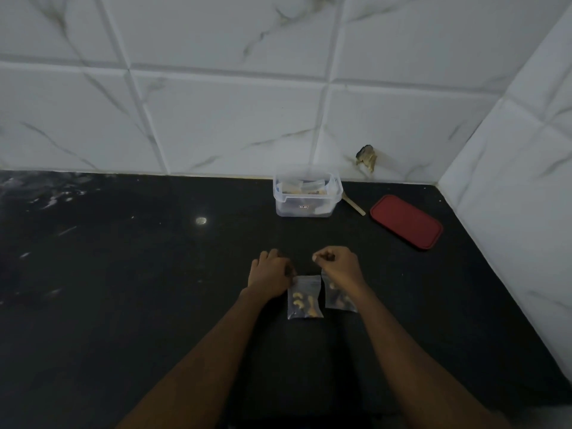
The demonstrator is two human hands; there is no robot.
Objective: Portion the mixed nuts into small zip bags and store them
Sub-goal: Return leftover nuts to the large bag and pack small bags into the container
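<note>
Two small clear zip bags of mixed nuts lie side by side on the black counter (123, 274). The left bag (305, 298) shows pale cashews; my left hand (272, 274) has its fingers curled at that bag's top left corner and seems to pinch it. My right hand (339, 264) is curled into a fist over the top of the right bag (339, 300), which my wrist partly hides; the grip itself is hidden. Behind them, against the wall, stands an open clear storage box (306, 209) holding more bags.
The box's red lid (406, 222) lies flat to its right, near the corner of the tiled walls. A thin wooden stick (354, 206) pokes out beside the box. A damaged dark spot (366, 157) marks the wall tile above.
</note>
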